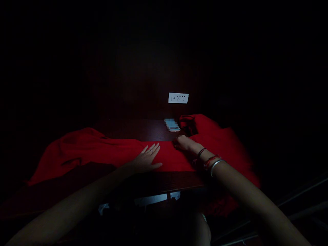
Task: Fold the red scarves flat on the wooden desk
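red cloth spans the surface before the phone; middle flat, ends not yet flattened. left hand spread on cloth; right hand, nearer the phone, curled, grip indeterminable in gloom.

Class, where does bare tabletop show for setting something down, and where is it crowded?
Bare dark tabletop shows behind the red cloth, left of the phone. A narrow strip shows between the cloth and the near edge. It is crowded around the right hand, with cloth beside it and the phone behind.
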Motion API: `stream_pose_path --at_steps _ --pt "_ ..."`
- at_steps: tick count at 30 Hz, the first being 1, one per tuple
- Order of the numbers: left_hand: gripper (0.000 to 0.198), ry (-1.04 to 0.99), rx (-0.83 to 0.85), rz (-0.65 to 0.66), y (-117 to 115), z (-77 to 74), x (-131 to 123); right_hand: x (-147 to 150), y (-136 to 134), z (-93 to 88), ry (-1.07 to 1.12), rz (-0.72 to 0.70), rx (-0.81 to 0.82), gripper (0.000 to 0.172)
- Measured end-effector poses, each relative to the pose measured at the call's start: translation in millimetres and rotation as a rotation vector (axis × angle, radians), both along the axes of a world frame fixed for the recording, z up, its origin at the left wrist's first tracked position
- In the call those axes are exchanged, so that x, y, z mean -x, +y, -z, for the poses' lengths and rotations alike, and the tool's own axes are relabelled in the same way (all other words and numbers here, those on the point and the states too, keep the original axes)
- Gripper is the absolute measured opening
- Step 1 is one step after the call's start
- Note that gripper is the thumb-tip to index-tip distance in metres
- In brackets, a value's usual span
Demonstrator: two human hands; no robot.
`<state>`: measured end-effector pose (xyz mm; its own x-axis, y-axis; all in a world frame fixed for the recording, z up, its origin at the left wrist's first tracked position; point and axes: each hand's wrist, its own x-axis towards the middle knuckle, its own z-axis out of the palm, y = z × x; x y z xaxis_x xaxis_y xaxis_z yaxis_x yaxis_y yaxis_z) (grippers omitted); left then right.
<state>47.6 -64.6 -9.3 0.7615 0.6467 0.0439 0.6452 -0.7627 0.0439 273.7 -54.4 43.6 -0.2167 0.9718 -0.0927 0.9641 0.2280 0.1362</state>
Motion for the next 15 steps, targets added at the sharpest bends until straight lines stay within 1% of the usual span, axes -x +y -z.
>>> stream_pose_path --at_steps 2,5,8,12,15 --pt "0.080 0.006 0.004 -0.006 -0.6 -1.2 -1.1 1.5 11.5 5.7 -0.035 0.013 0.028 0.025" --pt "0.080 -0.007 -0.006 -0.024 -1.7 -1.3 -2.2 1.3 17.9 9.2 -0.052 0.028 0.026 0.024" --pt "0.080 -0.022 0.007 -0.049 -3.7 -1.7 -2.4 -0.5 18.2 5.2 -0.058 0.072 -0.016 0.026" --pt "0.079 -0.028 0.050 -0.097 -7.5 -4.3 -1.9 -2.7 18.5 -2.5 -0.045 0.166 -0.092 0.031" --pt "0.079 -0.028 0.078 -0.138 -8.3 -5.7 -1.9 -0.3 21.5 -3.2 -0.029 0.218 -0.087 0.030"
